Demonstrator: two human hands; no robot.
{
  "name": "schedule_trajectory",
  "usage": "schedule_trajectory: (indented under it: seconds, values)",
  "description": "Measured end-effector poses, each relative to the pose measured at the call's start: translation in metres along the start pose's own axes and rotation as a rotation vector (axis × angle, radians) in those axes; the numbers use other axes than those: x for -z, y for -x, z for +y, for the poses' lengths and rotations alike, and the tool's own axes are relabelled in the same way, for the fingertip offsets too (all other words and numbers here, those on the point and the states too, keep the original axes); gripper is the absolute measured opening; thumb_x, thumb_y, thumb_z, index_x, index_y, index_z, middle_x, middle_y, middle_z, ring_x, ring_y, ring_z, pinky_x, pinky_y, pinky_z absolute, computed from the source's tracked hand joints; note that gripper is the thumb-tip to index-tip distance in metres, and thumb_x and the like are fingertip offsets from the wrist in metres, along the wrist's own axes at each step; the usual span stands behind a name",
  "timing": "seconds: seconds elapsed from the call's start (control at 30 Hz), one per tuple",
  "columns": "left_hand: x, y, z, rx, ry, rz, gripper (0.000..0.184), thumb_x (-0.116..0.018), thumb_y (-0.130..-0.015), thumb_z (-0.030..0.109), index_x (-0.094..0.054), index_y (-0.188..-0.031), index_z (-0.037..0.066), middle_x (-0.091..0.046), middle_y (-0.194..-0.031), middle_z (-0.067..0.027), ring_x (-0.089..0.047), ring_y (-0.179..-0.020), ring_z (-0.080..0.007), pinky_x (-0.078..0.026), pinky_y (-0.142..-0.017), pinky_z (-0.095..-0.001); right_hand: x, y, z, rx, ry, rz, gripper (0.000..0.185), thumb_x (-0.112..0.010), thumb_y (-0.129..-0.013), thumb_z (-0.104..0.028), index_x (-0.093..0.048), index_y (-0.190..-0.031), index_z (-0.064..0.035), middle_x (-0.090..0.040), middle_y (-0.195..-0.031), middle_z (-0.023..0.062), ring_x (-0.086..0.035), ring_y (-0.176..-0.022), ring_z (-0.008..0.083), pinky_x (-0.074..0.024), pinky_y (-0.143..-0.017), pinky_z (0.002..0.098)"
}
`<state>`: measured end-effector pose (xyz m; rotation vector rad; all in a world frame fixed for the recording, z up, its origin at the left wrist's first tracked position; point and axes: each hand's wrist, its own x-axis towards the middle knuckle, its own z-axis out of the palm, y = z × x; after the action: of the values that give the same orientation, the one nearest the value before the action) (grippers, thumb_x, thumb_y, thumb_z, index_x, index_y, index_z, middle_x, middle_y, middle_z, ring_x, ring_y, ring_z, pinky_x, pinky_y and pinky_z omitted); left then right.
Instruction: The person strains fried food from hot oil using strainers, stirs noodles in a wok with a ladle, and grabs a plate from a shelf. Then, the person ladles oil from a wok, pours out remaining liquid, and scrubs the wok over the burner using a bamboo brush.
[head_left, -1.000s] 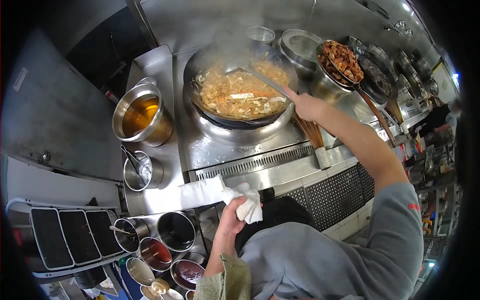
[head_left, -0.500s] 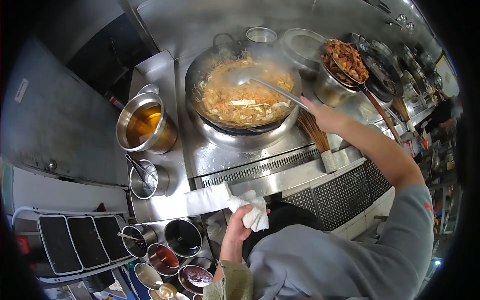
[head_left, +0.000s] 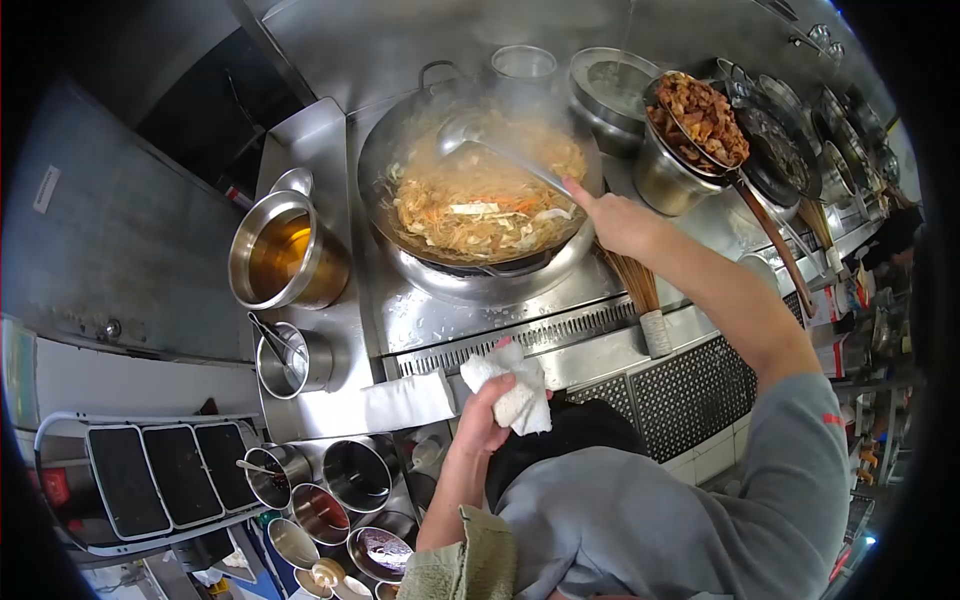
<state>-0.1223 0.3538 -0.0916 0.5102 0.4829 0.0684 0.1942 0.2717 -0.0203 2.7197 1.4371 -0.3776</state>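
My right hand (head_left: 618, 220) is closed round the handle of a long metal wok ladle (head_left: 520, 158). The bowl of the ladle is over the left back part of a large wok (head_left: 376, 205), half veiled by steam. In the wok lies a heap of noodles (head_left: 440, 190) with shredded vegetables and pale strips. My left hand (head_left: 487, 415) grips a folded white cloth (head_left: 520, 395) in front of the stove edge, apart from the wok. A second white cloth (head_left: 405, 402) lies flat on the counter edge just left of it.
A pot of amber liquid (head_left: 275, 255) and a smaller pot with utensils (head_left: 292, 360) stand left of the wok. Several sauce containers (head_left: 360, 475) sit at lower left. At right are a strainer of browned meat (head_left: 700, 115) over a pot and a bamboo brush (head_left: 635, 285).
My right hand has moved a little left and up, carrying the ladle's bowl toward the wok's left back side. My left hand has raised the cloth slightly. The view has shifted a little.
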Motion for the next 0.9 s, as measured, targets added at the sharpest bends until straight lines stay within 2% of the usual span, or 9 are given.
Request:
schedule_trajectory:
  seconds: [0.13,0.2,0.3,0.37,0.53,0.63,0.77,0.87,0.9]
  values:
    - [-0.002,-0.017,0.010,-0.016,0.044,0.127,0.049,-0.054,-0.085,0.024,-0.042,-0.128,0.005,-0.060,-0.108,-0.0146,-0.062,-0.092,-0.0294,-0.053,-0.080,-0.0415,0.044,0.039,0.035,-0.029,-0.588,-0.196,0.077,-0.051,-0.083,-0.009,-0.013,-0.149,-0.0212,-0.059,-0.077,0.0136,-0.052,-0.042,0.0166,-0.0443,-0.035,0.0310]
    - [-0.013,-0.032,0.018,-0.034,0.097,0.227,0.033,-0.052,-0.088,0.027,-0.055,-0.111,0.003,-0.064,-0.100,-0.0096,-0.063,-0.089,-0.0227,-0.051,-0.083,-0.0350,0.045,0.020,0.038,-0.038,-0.651,-0.158,0.076,-0.051,-0.084,-0.009,-0.013,-0.149,-0.0208,-0.059,-0.074,0.0130,-0.051,-0.042,0.0164,-0.0442,-0.036,0.0306]
    - [-0.032,-0.064,0.043,-0.023,0.100,0.074,0.042,-0.044,-0.091,0.041,-0.055,-0.115,0.008,-0.063,-0.099,-0.0110,-0.062,-0.085,-0.0252,-0.054,-0.058,-0.0395,0.040,-0.012,0.015,-0.064,-0.784,-0.120,0.074,-0.051,-0.086,-0.010,-0.012,-0.149,-0.0195,-0.056,-0.066,0.0111,-0.050,-0.041,0.0156,-0.0437,-0.036,0.0305]
    - [-0.060,-0.085,0.060,-0.013,0.032,0.162,0.040,-0.044,-0.091,0.047,-0.056,-0.109,0.013,-0.061,-0.097,-0.0095,-0.061,-0.081,-0.0226,-0.051,-0.052,-0.0361,0.022,-0.024,0.004,-0.017,-0.758,-0.177,0.073,-0.049,-0.087,-0.010,-0.011,-0.149,-0.0189,-0.057,-0.066,0.0121,-0.053,-0.042,0.0174,-0.0451,-0.038,0.0320]
    - [-0.050,-0.123,0.061,0.029,-0.076,0.283,0.039,-0.055,-0.085,0.048,-0.055,-0.109,0.017,-0.058,-0.102,-0.0005,-0.052,-0.091,-0.0177,-0.049,-0.076,-0.0380,0.024,0.037,0.028,0.089,-0.433,-0.273,0.074,-0.050,-0.086,-0.012,-0.011,-0.148,-0.0231,-0.061,-0.075,0.0202,-0.059,-0.054,0.0279,-0.0489,-0.051,0.0401]
    - [-0.049,-0.115,0.066,0.031,-0.107,0.306,0.034,-0.057,-0.085,0.045,-0.057,-0.106,0.018,-0.059,-0.101,-0.0009,-0.054,-0.092,-0.0192,-0.048,-0.079,-0.0407,0.065,0.081,0.050,0.125,-0.229,-0.226,0.075,-0.051,-0.086,-0.011,-0.012,-0.148,-0.0259,-0.062,-0.080,0.0222,-0.060,-0.066,0.0351,-0.0480,-0.066,0.0429]
    - [-0.050,-0.128,0.068,0.059,-0.011,0.283,0.026,-0.056,-0.086,0.031,-0.057,-0.104,0.012,-0.061,-0.099,-0.0053,-0.059,-0.094,-0.0238,-0.050,-0.077,-0.0423,0.071,0.130,0.057,0.151,-0.227,-0.012,0.076,-0.053,-0.085,-0.008,-0.013,-0.148,-0.0240,-0.061,-0.079,0.0230,-0.060,-0.066,0.0361,-0.0471,-0.065,0.0432]
    - [-0.025,-0.166,0.062,-0.005,0.058,0.218,0.022,-0.051,-0.084,0.013,-0.054,-0.102,0.000,-0.061,-0.098,-0.0146,-0.062,-0.089,-0.0290,-0.054,-0.075,-0.0427,0.101,0.172,0.039,0.228,-0.361,0.054,0.072,-0.052,-0.087,-0.006,-0.016,-0.148,-0.0162,-0.060,-0.069,0.0150,-0.059,-0.055,0.0295,-0.0503,-0.056,0.0368]
    - [-0.017,-0.174,0.055,-0.067,0.060,0.198,0.022,-0.049,-0.084,0.012,-0.053,-0.102,-0.001,-0.061,-0.098,-0.0159,-0.062,-0.088,-0.0298,-0.054,-0.076,-0.0432,0.120,0.187,0.029,0.074,-0.627,-0.172,0.071,-0.052,-0.087,-0.005,-0.016,-0.148,-0.0165,-0.058,-0.066,0.0106,-0.056,-0.049,0.0228,-0.0488,-0.050,0.0331]
